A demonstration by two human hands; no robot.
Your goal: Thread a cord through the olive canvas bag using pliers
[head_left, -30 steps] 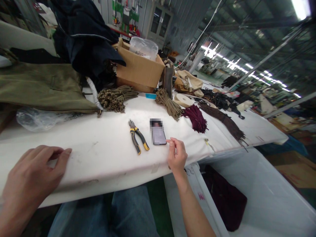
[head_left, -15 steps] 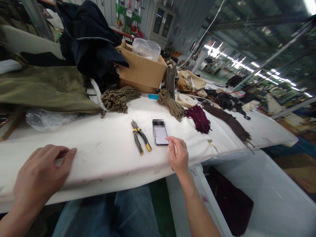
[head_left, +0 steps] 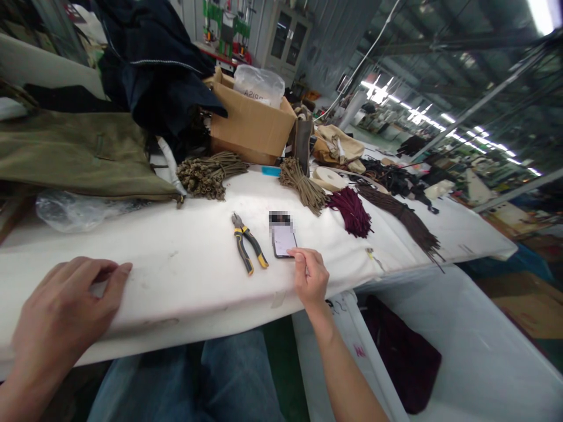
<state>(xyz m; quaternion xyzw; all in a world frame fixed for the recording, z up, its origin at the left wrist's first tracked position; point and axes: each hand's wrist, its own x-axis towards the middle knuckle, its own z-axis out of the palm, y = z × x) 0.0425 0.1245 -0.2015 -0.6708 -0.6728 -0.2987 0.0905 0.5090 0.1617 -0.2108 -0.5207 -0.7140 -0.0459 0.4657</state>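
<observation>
My right hand [head_left: 310, 280] rests near the front edge of the white table [head_left: 185, 275], its index finger touching the near end of a lit phone [head_left: 283, 237] that lies flat; the other fingers are curled. Yellow-handled pliers [head_left: 246, 242] lie just left of the phone. My left hand [head_left: 61, 316] lies on the table's front edge at the left, fingers loosely bent and apart, holding nothing.
Bundles of olive cords [head_left: 206, 174], tan cords [head_left: 303, 184], maroon cords [head_left: 350, 211] and brown cords [head_left: 404, 218] lie further back. A cardboard box [head_left: 248, 126], dark clothing [head_left: 153, 64] and olive fabric [head_left: 74, 155] stand behind. A white bin [head_left: 461, 334] with maroon cloth sits low right.
My right index finger has slid along the phone's near end towards its lower left. The view shifted slightly. My left hand stays in place.
</observation>
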